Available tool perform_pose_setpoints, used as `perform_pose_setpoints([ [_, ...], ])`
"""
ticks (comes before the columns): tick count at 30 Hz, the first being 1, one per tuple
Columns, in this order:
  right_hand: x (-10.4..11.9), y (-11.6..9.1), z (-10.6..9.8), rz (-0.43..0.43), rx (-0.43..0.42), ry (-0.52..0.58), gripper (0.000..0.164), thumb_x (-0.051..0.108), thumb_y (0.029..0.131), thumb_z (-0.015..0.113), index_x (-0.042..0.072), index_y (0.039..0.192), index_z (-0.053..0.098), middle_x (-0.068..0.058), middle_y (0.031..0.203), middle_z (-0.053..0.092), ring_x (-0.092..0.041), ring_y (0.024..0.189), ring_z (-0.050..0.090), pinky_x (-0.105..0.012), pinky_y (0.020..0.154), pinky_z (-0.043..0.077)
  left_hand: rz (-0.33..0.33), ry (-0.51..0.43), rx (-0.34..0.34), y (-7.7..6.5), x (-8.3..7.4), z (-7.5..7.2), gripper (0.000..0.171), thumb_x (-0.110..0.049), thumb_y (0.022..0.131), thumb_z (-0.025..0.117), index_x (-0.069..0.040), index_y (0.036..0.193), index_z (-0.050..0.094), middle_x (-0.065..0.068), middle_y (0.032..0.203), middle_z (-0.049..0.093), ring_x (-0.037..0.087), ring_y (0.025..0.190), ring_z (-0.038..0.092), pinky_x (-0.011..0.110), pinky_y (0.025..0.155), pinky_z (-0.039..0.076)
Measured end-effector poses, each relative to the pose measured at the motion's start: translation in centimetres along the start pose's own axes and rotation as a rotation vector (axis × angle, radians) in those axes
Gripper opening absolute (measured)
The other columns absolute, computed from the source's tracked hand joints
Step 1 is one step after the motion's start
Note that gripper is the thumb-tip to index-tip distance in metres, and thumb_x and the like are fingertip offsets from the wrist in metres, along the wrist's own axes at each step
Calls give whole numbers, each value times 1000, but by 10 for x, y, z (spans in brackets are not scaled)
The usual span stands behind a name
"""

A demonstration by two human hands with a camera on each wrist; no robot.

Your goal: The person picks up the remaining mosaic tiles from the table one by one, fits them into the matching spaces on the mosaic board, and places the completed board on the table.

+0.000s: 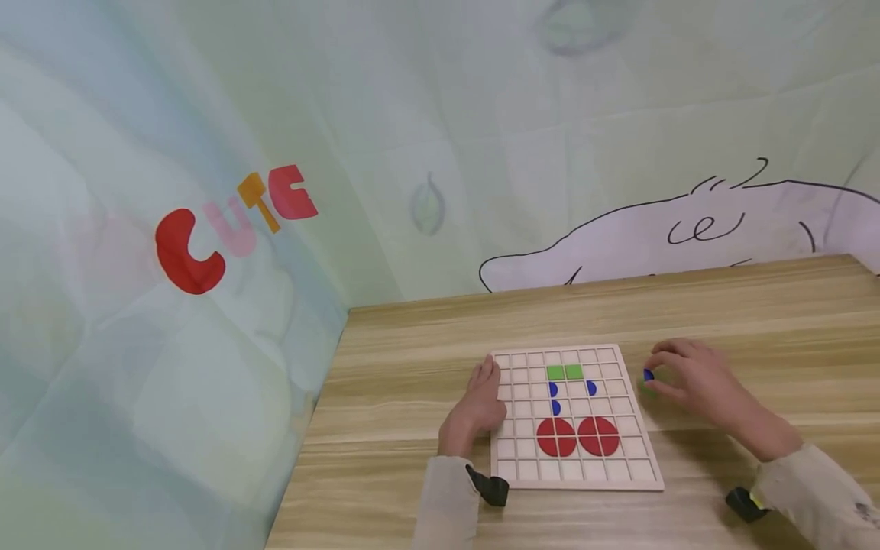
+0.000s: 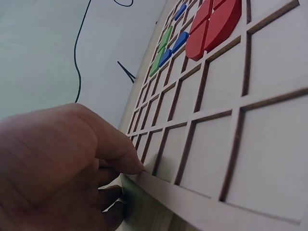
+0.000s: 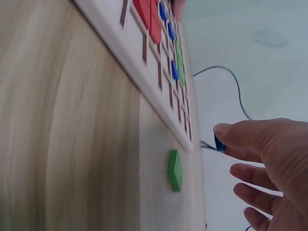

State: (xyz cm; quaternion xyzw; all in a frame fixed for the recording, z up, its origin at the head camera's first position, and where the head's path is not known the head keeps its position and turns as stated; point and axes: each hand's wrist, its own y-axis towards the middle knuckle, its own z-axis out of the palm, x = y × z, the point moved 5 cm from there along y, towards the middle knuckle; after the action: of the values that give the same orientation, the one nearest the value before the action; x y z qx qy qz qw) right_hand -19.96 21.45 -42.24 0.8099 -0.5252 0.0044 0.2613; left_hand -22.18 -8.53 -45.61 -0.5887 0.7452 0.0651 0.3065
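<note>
A pale wooden grid board (image 1: 516, 473) lies on the table. My left hand (image 1: 477, 405) holds its left edge; in the left wrist view the thumb (image 2: 127, 161) rests on the rim with the other fingers curled beside it. Right of the board, my right hand (image 1: 697, 382) pinches a small blue piece (image 3: 219, 143) between thumb and fingertips, raised above the table. Below it a green diamond-like piece (image 3: 175, 171) lies on the wood by the board's corner. On the grid sit two green squares (image 1: 564, 372), three blue half-circles (image 1: 591, 389) and two red circles (image 1: 556, 438) made of quarter pieces.
The wooden table (image 1: 385, 397) meets a printed cloth backdrop (image 1: 412, 114) at its back and left. Coloured letters (image 1: 192, 260) show on the left cloth. A dark strap (image 1: 490, 487) hangs at the left wrist, and another dark band (image 1: 745, 504) at the right.
</note>
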Motion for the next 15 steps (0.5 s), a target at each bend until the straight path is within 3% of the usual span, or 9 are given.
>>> perform_pose_setpoints([
  [15,38,5,19,-21,83,42,20,23,69,79,15,84,69,-11,104,60,-33,101,50,-54,85,35,8,12,-16,1,1,0,68,1,83,39,0,146,15,8,155,2,25,141,-1,38,113,9],
])
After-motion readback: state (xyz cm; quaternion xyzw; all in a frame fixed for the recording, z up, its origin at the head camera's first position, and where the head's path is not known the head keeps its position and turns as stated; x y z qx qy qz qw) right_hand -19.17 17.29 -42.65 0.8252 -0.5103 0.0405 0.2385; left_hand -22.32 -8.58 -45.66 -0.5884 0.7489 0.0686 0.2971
